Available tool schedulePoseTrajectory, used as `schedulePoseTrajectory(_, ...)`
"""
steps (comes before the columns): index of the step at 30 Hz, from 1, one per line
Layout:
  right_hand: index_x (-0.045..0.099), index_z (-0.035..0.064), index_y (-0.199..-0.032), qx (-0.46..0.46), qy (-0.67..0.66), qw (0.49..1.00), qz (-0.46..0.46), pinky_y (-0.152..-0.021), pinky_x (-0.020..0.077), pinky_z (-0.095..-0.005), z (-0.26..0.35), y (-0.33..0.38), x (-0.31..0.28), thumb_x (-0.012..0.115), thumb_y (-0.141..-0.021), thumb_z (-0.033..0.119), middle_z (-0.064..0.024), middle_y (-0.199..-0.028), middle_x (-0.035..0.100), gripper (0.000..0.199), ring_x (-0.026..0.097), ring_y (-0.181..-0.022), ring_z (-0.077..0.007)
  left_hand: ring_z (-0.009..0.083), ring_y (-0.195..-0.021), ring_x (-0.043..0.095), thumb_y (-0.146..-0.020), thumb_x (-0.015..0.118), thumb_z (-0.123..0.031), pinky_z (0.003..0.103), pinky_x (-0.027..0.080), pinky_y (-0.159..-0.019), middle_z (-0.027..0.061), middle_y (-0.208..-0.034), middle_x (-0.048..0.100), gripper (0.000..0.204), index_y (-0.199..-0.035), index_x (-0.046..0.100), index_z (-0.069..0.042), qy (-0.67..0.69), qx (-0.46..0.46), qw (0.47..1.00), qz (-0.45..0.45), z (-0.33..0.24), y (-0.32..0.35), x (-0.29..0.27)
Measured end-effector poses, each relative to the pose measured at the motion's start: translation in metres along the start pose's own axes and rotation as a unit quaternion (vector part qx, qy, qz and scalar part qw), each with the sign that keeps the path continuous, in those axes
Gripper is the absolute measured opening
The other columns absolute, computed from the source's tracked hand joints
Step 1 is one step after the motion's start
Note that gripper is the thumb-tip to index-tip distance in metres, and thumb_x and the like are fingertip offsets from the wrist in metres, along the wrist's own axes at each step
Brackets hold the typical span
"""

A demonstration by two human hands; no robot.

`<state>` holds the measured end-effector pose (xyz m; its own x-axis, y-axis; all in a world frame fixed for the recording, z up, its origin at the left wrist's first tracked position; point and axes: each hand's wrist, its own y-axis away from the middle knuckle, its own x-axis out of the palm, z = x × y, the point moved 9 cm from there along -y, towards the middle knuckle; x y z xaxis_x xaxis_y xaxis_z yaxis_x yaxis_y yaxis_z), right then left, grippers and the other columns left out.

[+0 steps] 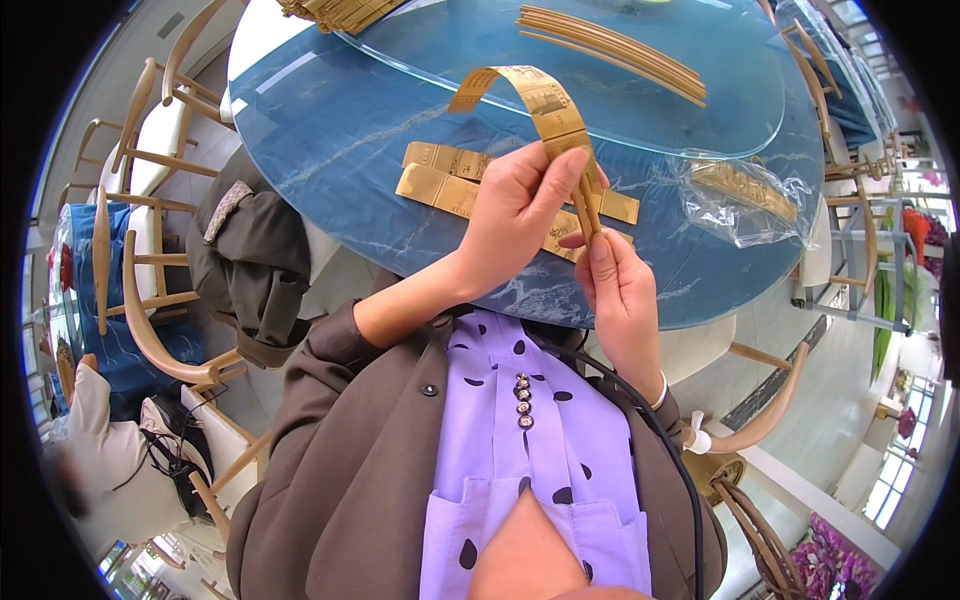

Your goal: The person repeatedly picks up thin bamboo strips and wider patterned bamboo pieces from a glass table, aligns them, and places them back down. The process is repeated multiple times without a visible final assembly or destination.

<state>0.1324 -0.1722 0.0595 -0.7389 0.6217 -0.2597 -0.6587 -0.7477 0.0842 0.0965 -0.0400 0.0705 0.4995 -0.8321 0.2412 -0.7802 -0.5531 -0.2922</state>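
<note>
Above the near side of the table, both my hands are closed on a long gold-brown printed card strip (545, 98). Its free end arcs up and over to the left. My left hand (520, 215) pinches it between thumb and fingers where it bends down. Lower and to the right, my right hand (622, 285) grips the narrow lower end, where layers look pressed together edge-on. Beneath my hands, several similar flat card strips (435, 188) lie on the tabletop, partly covered by my left hand.
The blue marble-patterned round table (330, 170) carries a glass turntable (740, 120). On the glass lie stacked gold strips (610, 52); a bundle (340, 12) sits at the far left. A clear plastic bag (745, 205) lies at right. Wooden chairs (150, 300) surround the table, one with a dark jacket (255, 255).
</note>
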Motion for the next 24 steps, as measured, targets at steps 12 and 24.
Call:
schedulePoseTrajectory(12,0.064,-0.0001,-0.115,-0.101,0.010,0.995,0.018,-0.051,0.0340,-0.0224,0.015,0.005,-0.007,0.050,-0.106,0.026,0.0012,-0.070,0.050,0.030,0.043,-0.056,-0.0064,0.0014,-0.061,0.048,-0.104,0.054,-0.018,0.019,0.038,-0.052,0.0008,-0.080,0.067,0.024,-0.093,0.066,0.000,0.009,0.173,0.980,-0.094,-0.089,-0.028,-0.034)
schedulePoseTrajectory(24,0.066,-0.0024,-0.124,-0.244,0.305,0.912,-0.121,-0.055,0.0444,-0.0291,0.008,0.051,-0.012,0.061,-0.094,0.002,-0.0128,-0.071,0.058,0.031,0.054,-0.056,-0.0180,0.0001,-0.052,0.023,-0.107,0.049,-0.032,0.021,0.017,-0.047,-0.0092,-0.064,0.037,0.037,-0.097,0.068,-0.002,0.137,-0.067,0.967,-0.206,0.019,-0.021,-0.086)
